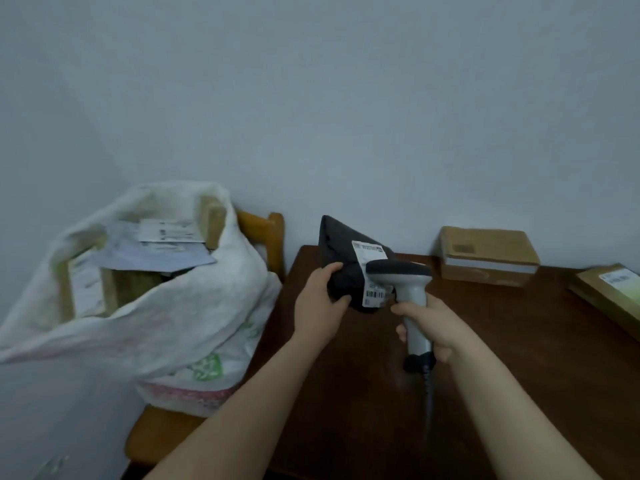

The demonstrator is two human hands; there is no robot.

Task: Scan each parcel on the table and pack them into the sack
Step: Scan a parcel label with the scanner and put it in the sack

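Clasped in the left hand (320, 299): a black soft plastic mailer parcel (341, 251), gripped at its near lower edge, thumb on top and fingers curled beneath. Tilted up and away from that grip, narrow end toward the wall. On the parcel's face, right of the grip, a white printed shipping label (372, 271) with barcodes.

Wrapped in the right hand (429, 327): the handle of a grey-and-white handheld barcode scanner (398, 270), fingers closed round it. Head aimed left at the label, just beside it and covering part of its middle. Trailing down from below this grip toward the camera, a dark cable (429, 403), blurred.

Beneath both grips, a dark brown wooden table (485, 375). Beyond and right of the scanner grip, against the pale wall (346, 98), a brown cardboard box (488, 254) with a white band along its side. Farther right, at the frame edge, a flat brown cardboard parcel (609, 292) with a white label on top.

Left of the parcel grip and well apart, a white woven sack (156, 323) standing open on a light wooden chair (266, 233). Inside it, several tan cardboard boxes (138, 280) and a pale flat mailer (156, 258) with labels.
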